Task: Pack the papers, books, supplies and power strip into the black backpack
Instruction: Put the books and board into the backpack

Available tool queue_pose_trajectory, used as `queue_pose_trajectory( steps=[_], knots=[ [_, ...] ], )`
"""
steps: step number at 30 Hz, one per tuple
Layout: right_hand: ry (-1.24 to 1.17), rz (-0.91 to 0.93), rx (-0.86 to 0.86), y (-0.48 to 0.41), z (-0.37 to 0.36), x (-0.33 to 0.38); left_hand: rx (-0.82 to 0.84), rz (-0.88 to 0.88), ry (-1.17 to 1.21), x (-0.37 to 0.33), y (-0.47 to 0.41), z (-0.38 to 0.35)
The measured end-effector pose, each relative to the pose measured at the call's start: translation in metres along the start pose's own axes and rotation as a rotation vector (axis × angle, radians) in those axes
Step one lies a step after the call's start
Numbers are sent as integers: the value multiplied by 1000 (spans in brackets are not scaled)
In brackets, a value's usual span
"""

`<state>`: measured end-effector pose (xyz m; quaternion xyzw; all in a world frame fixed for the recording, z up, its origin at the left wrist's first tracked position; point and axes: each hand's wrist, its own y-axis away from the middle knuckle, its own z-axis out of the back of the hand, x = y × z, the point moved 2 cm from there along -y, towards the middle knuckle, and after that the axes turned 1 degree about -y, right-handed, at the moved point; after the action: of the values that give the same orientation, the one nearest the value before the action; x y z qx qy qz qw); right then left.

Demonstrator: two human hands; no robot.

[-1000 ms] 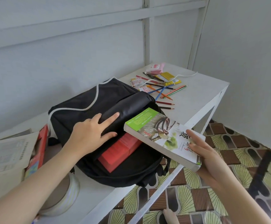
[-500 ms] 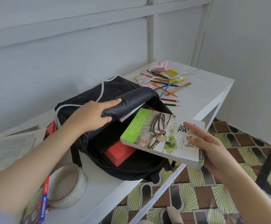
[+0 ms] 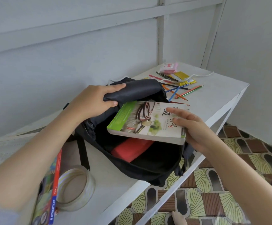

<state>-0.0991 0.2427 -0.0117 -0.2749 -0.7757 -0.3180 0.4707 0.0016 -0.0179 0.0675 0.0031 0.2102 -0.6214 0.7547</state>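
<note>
At the far left edge of the white bench (image 3: pixel 221 93), a stack of papers (image 3: pixel 0 151) lay flat, blurred and partly covered by the left forearm. Just right of it, a STAEDTLER pencil box (image 3: pixel 54 192) lay at the near edge, touching a roll of clear tape (image 3: pixel 76 187) that rested flat on the bench. The left hand (image 3: pixel 96 101) was clenched on the top flap (image 3: pixel 140 90) of the black backpack (image 3: pixel 148 169), with the fingers over the flap and the thumb under it, so that the main compartment stood open. The backpack lay on the bench near its front edge, with the lower corner overhanging that edge. Inside the open compartment, a red book (image 3: pixel 132 148) lay against the lining. A paperback book (image 3: pixel 148 120) with a green and white cover was positioned above the opening, tilted, with its far left end under the raised flap and over the red book. The right hand (image 3: pixel 192 129) grasped this book at its right end, with the fingers spread on the cover; the thumb was not visible. Behind the backpack, toward the far right end of the bench, coloured pencils (image 3: pixel 177 91) lay scattered and crossed. Beyond them lay a yellow packet (image 3: pixel 182 76) and a pink packet (image 3: pixel 168 68), with a white cable (image 3: pixel 201 75) running just beside the yellow packet. Below the bench at the right, a patterned tile floor (image 3: pixel 213 184) was visible.
</note>
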Motion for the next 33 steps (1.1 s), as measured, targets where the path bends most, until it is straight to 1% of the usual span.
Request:
queue_pose_trajectory(
  steps=[3,7,9,11,13,15,17,20,23,25,27,33],
  knots=[
    [2,-30,-49,-20,-13,-3,14,0,-3,-1,0,3],
    [-55,-31,-174,-47,-35,-17,26,2,15,-2,2,4],
    [-72,-15,-168,-58,-45,-18,28,5,14,-3,2,5],
    [28,-43,-32,-65,-52,-13,34,22,15,-3,1,7],
    [288,-103,136,-66,-51,-7,37,39,29,-2,1,8],
    [550,-90,193,-67,-47,-8,46,44,42,-2,2,8],
    [663,-46,163,-69,-45,-10,52,46,49,-2,4,8],
    [713,-10,103,-74,-46,-15,44,54,51,-2,4,8],
    [822,51,16,-82,-49,-15,53,66,57,-4,2,10],
    [857,71,6,-90,-52,-15,78,70,41,-7,1,12],
    [870,52,6,-99,-54,-14,97,81,20,-9,1,14],
    [931,77,-1,-121,-54,-12,105,102,1,-17,4,17]
  ],
)
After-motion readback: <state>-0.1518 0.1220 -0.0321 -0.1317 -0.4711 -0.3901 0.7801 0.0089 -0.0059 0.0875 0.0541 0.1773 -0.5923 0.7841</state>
